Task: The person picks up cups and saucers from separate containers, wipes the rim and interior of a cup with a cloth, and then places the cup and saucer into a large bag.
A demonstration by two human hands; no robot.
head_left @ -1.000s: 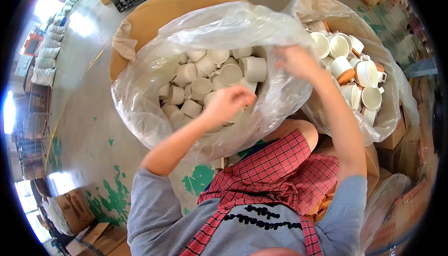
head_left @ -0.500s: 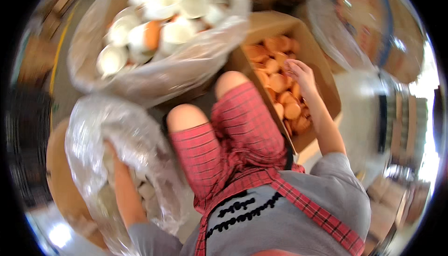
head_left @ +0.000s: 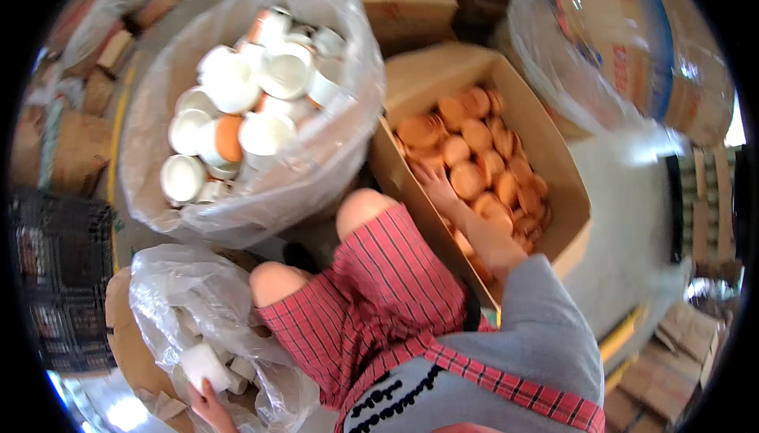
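My left hand [head_left: 209, 405] grips a white plastic cup-like piece [head_left: 204, 366] at the lower left, fingers on its near side. Around it a clear plastic bag [head_left: 170, 275] lines a round cardboard container, with more white pieces [head_left: 241, 368] inside. My right hand [head_left: 436, 188] reaches into a cardboard box [head_left: 565, 172], its fingers apart and touching round orange discs [head_left: 468, 180] near the left wall. Several discs lie heaped there. Slight blur softens that hand's fingertips.
Ahead on the left stands a large plastic-lined container [head_left: 316, 168] full of white cups [head_left: 229, 81] with orange caps on some. A black crate [head_left: 63, 275] is at far left. A wrapped carton [head_left: 617, 46] stands at far right, and flattened cardboard [head_left: 672, 362] lies lower right.
My left hand has come back toward me, bringing a white cup-like piece into view. The right hand has gone lower and leftward into the orange discs. The whole view has shifted.
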